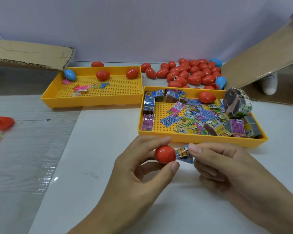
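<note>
Taking the yellow leaflet tray [201,138] as our marker, we find loose red shell halves [3,123] far to its left. A second yellow tray [91,100] sits to its upper left, holding two red eggs, a blue egg [70,74] and small toys. Just in front of the leaflet tray, our left hand [137,168] pinches a red egg shell [165,154] between curled thumb and fingertips. A folded printed leaflet [184,153] touches the shell's right side, pinched between thumb and forefinger of our right hand [227,168], whose other fingers curl under. Behind the leaflet tray lies a heap of red eggs [189,73], and a cardboard sheet [260,65] slants at its right rear.
</note>
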Action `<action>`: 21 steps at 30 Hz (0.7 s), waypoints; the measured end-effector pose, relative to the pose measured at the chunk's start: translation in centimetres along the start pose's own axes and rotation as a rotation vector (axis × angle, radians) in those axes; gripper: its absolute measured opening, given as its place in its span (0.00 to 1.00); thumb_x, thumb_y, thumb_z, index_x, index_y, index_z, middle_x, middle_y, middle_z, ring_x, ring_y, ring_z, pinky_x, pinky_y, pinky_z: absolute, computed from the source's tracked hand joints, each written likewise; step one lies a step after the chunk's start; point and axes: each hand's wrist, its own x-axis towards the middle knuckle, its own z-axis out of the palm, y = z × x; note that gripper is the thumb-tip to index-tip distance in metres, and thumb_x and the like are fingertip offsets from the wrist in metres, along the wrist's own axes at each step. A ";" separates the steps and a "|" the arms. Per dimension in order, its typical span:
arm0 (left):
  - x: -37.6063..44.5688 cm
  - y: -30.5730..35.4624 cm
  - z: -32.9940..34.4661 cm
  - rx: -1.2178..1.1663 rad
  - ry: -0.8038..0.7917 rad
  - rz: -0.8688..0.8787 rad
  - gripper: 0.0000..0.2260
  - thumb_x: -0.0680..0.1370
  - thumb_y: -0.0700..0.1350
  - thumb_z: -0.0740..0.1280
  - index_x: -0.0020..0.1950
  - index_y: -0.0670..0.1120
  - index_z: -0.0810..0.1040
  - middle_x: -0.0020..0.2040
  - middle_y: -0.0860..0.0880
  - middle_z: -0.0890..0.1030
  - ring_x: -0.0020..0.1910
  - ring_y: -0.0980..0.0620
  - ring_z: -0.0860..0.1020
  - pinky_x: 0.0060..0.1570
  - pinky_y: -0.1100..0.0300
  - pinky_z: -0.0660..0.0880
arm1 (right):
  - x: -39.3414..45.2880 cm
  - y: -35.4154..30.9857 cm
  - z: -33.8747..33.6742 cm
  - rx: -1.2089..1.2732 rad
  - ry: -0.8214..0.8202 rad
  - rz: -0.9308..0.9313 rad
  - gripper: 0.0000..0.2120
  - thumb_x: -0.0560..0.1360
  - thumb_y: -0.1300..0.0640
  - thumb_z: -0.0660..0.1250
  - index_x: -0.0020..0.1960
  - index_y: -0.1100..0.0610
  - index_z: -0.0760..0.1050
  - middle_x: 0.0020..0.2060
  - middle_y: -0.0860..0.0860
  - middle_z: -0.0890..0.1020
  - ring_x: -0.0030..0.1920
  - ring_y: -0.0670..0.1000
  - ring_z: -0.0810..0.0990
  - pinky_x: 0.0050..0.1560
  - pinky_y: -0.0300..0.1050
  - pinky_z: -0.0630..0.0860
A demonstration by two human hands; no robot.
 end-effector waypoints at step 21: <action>0.0 0.1 -0.3 -0.093 -0.013 -0.005 0.15 0.72 0.43 0.73 0.58 0.49 0.84 0.54 0.49 0.80 0.53 0.42 0.83 0.50 0.57 0.81 | 0.0 1.0 0.2 -0.287 0.125 -0.366 0.11 0.66 0.43 0.73 0.39 0.49 0.86 0.31 0.47 0.76 0.33 0.42 0.71 0.31 0.31 0.66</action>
